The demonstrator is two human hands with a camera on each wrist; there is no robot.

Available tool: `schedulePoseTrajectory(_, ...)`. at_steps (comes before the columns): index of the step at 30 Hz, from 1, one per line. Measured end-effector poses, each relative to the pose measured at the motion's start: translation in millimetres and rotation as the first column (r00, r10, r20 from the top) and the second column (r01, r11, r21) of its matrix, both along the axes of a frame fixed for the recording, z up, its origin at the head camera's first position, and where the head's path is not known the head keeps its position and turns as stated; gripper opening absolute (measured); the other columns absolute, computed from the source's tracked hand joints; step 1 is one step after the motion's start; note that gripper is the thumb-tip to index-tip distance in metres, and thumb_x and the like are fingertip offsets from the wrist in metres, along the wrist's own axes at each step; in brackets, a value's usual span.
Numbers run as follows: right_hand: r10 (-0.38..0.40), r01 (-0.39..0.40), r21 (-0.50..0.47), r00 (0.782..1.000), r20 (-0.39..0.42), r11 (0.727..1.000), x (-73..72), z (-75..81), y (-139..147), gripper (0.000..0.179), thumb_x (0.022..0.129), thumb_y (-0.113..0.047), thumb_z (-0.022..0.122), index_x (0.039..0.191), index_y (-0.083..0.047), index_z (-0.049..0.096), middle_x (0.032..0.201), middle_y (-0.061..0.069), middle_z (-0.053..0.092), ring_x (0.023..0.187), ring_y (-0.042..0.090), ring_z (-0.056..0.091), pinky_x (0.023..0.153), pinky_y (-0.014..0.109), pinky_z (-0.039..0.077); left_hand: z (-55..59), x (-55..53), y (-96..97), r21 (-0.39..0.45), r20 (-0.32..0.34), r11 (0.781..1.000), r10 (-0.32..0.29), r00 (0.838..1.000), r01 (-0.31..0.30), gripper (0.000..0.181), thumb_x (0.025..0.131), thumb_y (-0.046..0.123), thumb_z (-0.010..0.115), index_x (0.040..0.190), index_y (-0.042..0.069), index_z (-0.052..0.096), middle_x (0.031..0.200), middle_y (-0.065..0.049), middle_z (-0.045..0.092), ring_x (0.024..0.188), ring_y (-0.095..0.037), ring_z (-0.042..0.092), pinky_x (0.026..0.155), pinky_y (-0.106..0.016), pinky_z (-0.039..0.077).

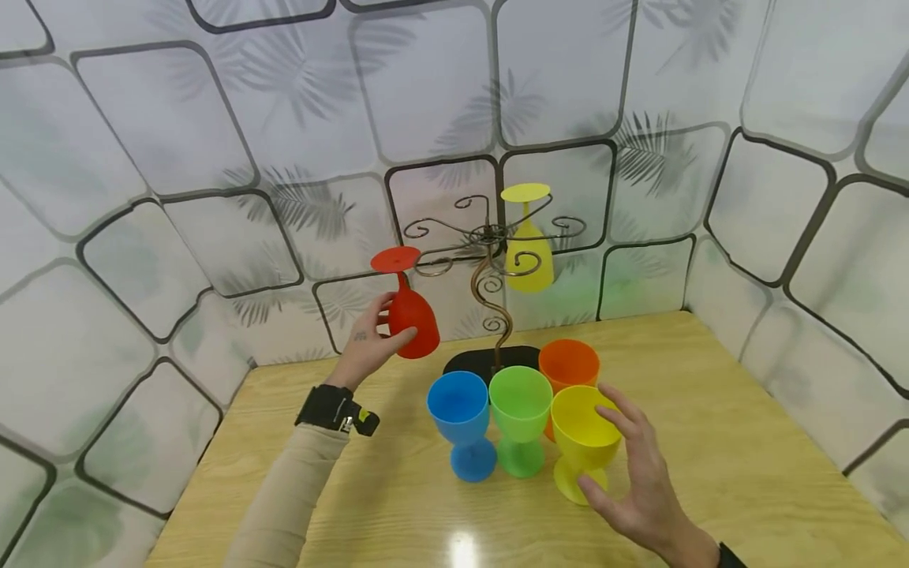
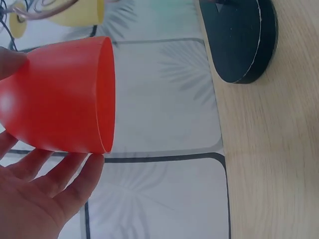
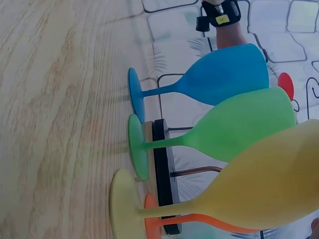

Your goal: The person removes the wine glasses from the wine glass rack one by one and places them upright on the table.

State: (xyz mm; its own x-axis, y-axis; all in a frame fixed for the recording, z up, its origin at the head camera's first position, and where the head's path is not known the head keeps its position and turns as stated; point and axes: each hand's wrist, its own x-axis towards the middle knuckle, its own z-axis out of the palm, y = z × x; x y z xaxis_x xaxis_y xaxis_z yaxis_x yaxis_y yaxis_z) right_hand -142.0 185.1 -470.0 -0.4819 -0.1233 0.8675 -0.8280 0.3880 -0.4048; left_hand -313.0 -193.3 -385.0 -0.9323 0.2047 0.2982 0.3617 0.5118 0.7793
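Note:
My left hand [image 1: 372, 335] holds a red plastic goblet [image 1: 412, 315] upside down by its bowl, thumb on one side and fingers on the other. Its foot is level with the curled left arms of a metal rack [image 1: 490, 234]. In the left wrist view the red goblet's bowl [image 2: 60, 97] shows its rim, the stem cut off. My right hand [image 1: 642, 477] is spread beside an upright yellow goblet [image 1: 585, 422], fingertips at the rim and thumb low by its foot. Next to it stand a green goblet [image 1: 521, 402], a blue goblet [image 1: 460, 406] and an orange goblet [image 1: 568, 359].
Another yellow goblet [image 1: 529, 252] hangs upside down on the rack's right side. The rack's black base [image 1: 469, 360] stands on the wooden table [image 1: 398, 489] behind the goblets. Patterned wall panels [image 1: 440, 95] enclose the back and sides.

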Motion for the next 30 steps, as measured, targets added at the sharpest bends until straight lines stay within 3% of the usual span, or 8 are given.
schedulePoseTrajectory(7,-0.002,0.002,0.009,1.000,0.008,1.000,-4.0,3.9,-3.5,0.078,0.092,-0.048,0.070,0.133,0.015,0.049,0.148,0.036,0.042,0.145,0.025,0.038,0.120,0.024,0.025,8.2,22.0,-3.4,0.022,-0.088,1.000,-0.019,0.996,0.021,0.071,0.094,0.020,0.072,0.154,0.007,0.038,0.147,-0.017,0.052,0.125,-0.038,0.054,0.089,-0.047,0.056)
schedulePoseTrajectory(17,-0.002,0.003,0.012,0.999,-0.038,1.000,-1.7,6.3,-4.1,0.076,0.095,-0.048,0.066,0.130,0.018,0.050,0.146,0.037,0.043,0.145,0.026,0.038,0.120,0.025,0.025,4.4,35.4,2.9,0.023,-0.210,0.997,-0.067,0.975,0.073,0.066,0.090,0.014,0.075,0.148,0.005,0.045,0.134,-0.018,0.061,0.119,-0.038,0.059,0.087,-0.052,0.057)
schedulePoseTrajectory(30,0.001,-0.001,0.007,0.998,-0.066,1.000,0.7,7.2,-6.6,0.075,0.095,-0.048,0.065,0.127,0.019,0.050,0.144,0.037,0.044,0.145,0.027,0.038,0.121,0.027,0.025,-3.7,52.9,2.7,0.034,-0.252,0.993,-0.099,0.963,0.111,0.065,0.087,0.011,0.073,0.146,0.004,0.047,0.130,-0.019,0.064,0.116,-0.036,0.061,0.085,-0.046,0.055)
